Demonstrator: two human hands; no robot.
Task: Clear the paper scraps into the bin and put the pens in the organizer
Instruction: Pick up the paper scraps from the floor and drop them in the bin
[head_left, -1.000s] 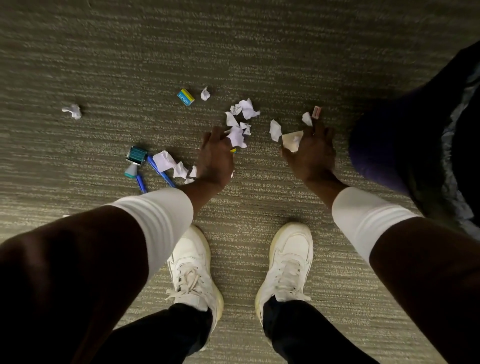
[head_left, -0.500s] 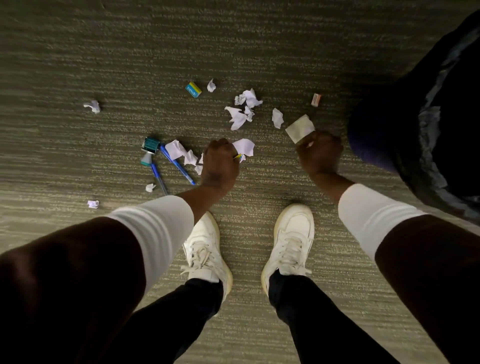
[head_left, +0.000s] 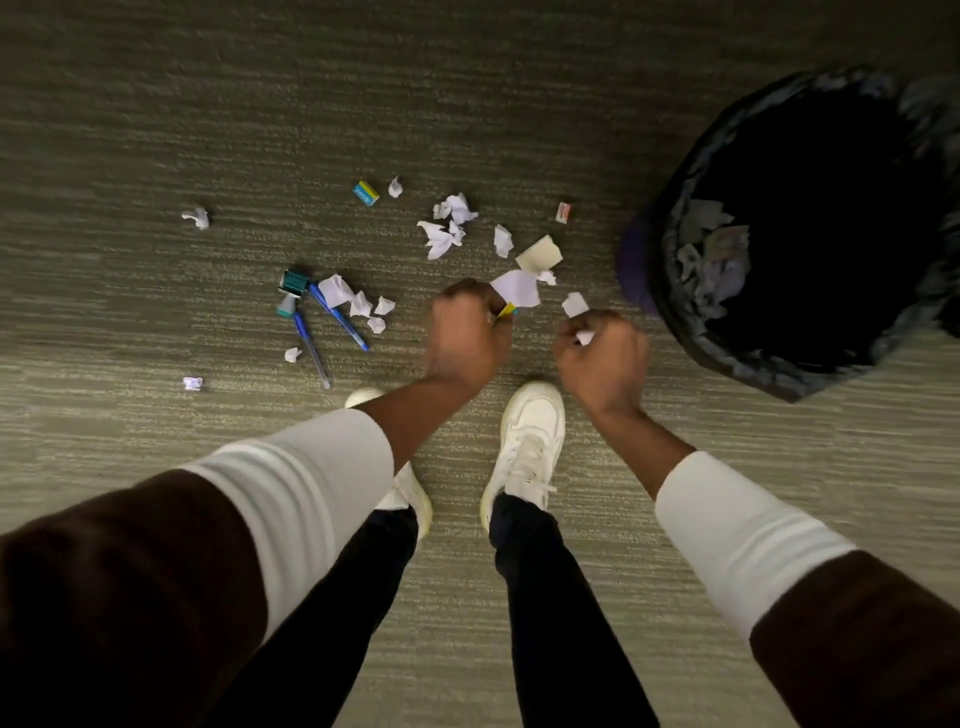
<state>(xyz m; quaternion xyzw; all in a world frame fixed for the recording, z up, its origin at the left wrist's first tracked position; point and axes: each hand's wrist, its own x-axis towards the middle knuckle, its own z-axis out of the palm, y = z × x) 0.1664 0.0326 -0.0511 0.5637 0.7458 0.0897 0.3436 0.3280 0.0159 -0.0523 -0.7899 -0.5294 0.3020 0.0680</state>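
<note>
My left hand (head_left: 467, 338) is a fist holding white paper scraps (head_left: 517, 290) and a small yellow-and-blue piece, lifted above the carpet. Beside it my right hand (head_left: 602, 358) is closed on more white scraps (head_left: 575, 304). A beige scrap (head_left: 540, 253) shows just beyond the hands; whether it is held or lying I cannot tell. A bin (head_left: 675, 291) lined with a black bag stands to the right, paper inside it. Two blue pens (head_left: 337, 317) (head_left: 310, 349) lie on the floor to the left. More crumpled scraps (head_left: 447, 228) are scattered ahead.
A teal sharpener-like item (head_left: 295, 281) and a small teal cap (head_left: 285, 307) lie by the pens. A yellow-and-blue eraser (head_left: 365, 193) and a small red-and-white piece (head_left: 563, 212) sit farther out. My white shoes (head_left: 530, 441) stand below the hands. No organizer is in view.
Both hands closed on scraps and rose from the carpet, drawing back toward me. The view shifted, so the bin's opening now shows at the right.
</note>
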